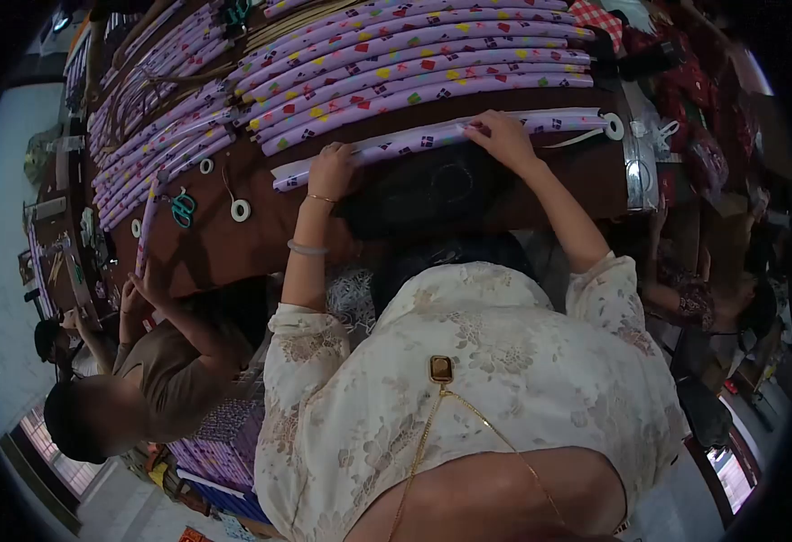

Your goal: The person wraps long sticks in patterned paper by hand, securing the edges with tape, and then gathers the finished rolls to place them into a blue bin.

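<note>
A long roll of purple patterned wrapping paper [405, 144] lies across the brown table in front of me. My left hand [331, 169] is closed over the roll near its left end, the fingertips partly hidden. Further right, my right hand [503, 140] has its fingers bent onto the paper's upper side, thumb pressed to it. At the roll's right end sits a white roll of tape [612, 126], with a pale strip trailing to the left. Just below the roll, between my forearms, lies a black item [423, 190] whose kind I cannot make out.
Several finished purple rolls [414, 68] lie side by side beyond my hands, with another stack [166, 154] at left. Teal scissors [182, 208] and a white tape ring [241, 210] lie on the table [568, 181]. At left, a co-worker [179, 334] holds a narrow purple roll [149, 226].
</note>
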The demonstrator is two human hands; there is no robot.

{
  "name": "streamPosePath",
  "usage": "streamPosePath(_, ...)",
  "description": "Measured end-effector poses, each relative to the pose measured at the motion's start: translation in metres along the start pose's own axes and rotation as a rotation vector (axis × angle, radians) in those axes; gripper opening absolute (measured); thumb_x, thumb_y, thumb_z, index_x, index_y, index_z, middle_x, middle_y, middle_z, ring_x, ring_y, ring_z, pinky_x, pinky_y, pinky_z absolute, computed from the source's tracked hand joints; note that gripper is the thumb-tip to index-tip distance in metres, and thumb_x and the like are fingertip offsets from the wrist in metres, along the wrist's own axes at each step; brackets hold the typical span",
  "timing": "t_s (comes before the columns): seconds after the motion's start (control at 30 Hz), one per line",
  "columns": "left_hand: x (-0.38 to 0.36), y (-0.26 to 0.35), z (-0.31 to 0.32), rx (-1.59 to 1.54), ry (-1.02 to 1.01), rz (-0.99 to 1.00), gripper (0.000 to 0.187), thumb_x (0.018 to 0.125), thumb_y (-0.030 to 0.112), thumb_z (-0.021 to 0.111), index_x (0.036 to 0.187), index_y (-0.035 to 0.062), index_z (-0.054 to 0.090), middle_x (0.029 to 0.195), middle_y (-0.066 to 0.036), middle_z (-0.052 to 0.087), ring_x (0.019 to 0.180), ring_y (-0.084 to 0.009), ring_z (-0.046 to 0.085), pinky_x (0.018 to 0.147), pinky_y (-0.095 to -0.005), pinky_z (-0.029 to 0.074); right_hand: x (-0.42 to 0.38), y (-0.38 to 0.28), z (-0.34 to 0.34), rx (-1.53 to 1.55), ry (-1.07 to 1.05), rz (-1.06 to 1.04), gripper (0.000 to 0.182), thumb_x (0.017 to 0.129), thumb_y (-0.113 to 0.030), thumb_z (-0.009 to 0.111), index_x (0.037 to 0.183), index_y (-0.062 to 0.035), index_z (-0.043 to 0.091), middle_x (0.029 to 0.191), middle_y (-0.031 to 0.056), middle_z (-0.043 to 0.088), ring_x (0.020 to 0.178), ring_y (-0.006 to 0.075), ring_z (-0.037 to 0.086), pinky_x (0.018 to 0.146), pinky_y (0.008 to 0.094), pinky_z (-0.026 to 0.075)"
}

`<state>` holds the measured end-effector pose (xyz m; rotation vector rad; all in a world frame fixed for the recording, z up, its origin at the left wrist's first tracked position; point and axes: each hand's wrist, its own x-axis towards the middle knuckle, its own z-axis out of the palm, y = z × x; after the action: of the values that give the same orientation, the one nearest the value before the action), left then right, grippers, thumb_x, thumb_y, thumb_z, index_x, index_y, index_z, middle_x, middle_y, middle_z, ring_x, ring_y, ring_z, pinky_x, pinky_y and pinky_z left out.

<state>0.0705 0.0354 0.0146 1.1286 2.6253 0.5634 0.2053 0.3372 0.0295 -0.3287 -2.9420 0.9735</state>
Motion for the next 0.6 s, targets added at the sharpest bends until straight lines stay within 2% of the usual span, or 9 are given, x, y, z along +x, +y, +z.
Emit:
streamPosePath(0.13,-0.002,-0.003,0.001,0.044,-0.016,0.015,0.028,0.069,0.009,0.063,0.096,0.0035,0.057,0.096,-0.013,0.056,0.092,-0.0317,0.052,0.078,-0.0387,0.043,0.008,-0.002,0.014,-0.078,-0.015,-0.006,0.022,0.073,-0.028,0.063,0.082,-0.0077,0.063,0.083,0.0062,0.058,0.082,0.0247,0.055,0.071,0.0358,0.043)
streamPosePath(0.2,0.0,0.004,-0.001,0.032,-0.068,-0.075,0.028,0.065,0.009,0.066,0.09,0.0026,0.054,0.093,-0.014,0.055,0.091,-0.0328,0.051,0.077,-0.0394,0.043,0.009,0.0,0.015,-0.093,-0.007,-0.078,0.02,0.072,-0.028,0.064,0.079,-0.0088,0.063,0.083,0.0049,0.057,0.08,0.0245,0.055,0.07,0.0355,0.043)
streamPosePath(0.33,-0.006,0.006,-0.004,0.023,-0.095,-0.072,0.03,0.061,0.009,0.068,0.084,0.003,0.051,0.088,-0.014,0.054,0.087,-0.0338,0.052,0.074,-0.0407,0.043,0.003,0.005,0.009,-0.073,-0.039,-0.045,0.019,0.072,-0.025,0.064,0.079,-0.0079,0.063,0.083,0.0063,0.056,0.082,0.025,0.054,0.071,0.0342,0.044)
streamPosePath(0.4,-0.007,0.01,-0.005,-0.001,-0.065,-0.079,0.033,0.058,0.011,0.071,0.082,0.0031,0.05,0.087,-0.015,0.053,0.084,-0.0345,0.052,0.072,-0.0416,0.043,-0.008,0.03,-0.026,0.207,-0.068,0.069,0.019,0.073,-0.023,0.063,0.08,-0.0057,0.061,0.089,0.0066,0.058,0.083,0.0207,0.054,0.075,0.0304,0.043)
streamPosePath(0.47,-0.008,0.009,-0.005,0.005,-0.07,-0.08,0.033,0.057,0.012,0.071,0.082,0.0031,0.05,0.086,-0.016,0.053,0.083,-0.0349,0.052,0.071,-0.0419,0.043,-0.031,0.076,-0.08,0.485,0.082,0.224,0.016,0.08,-0.021,0.057,0.084,-0.0068,0.064,0.092,0.0024,0.061,0.073,0.0173,0.054,0.068,0.0277,0.042)
streamPosePath(0.5,-0.008,0.011,-0.006,0.013,-0.067,-0.084,0.034,0.057,0.013,0.071,0.082,0.003,0.049,0.085,-0.016,0.053,0.081,-0.0353,0.052,0.07,-0.0422,0.043,-0.044,0.096,-0.118,0.636,0.122,0.287,0.021,0.084,-0.022,0.052,0.087,-0.0045,0.062,0.097,0.0005,0.062,0.063,0.0081,0.047,0.059,0.0218,0.039)
streamPosePath(0.57,-0.009,0.015,-0.007,0.039,-0.064,-0.1,0.036,0.058,0.016,0.071,0.082,0.0032,0.048,0.084,-0.017,0.054,0.081,-0.0363,0.052,0.069,-0.0429,0.043,-0.081,0.151,-0.203,1.092,0.307,0.522,0.026,0.087,-0.025,0.045,0.093,-0.004,0.06,0.09,0.002,0.06,0.054,0.0018,0.031,0.049,0.0169,0.026)
streamPosePath(0.6,-0.012,0.01,-0.007,0.016,-0.057,-0.073,0.036,0.058,0.017,0.071,0.083,0.0032,0.048,0.084,-0.017,0.054,0.081,-0.0364,0.052,0.068,-0.043,0.043,-0.103,0.179,-0.244,1.137,0.503,0.56,0.025,0.087,-0.023,0.045,0.091,-0.0033,0.059,0.084,0.0021,0.058,0.053,0.0035,0.031,0.05,0.0176,0.029)
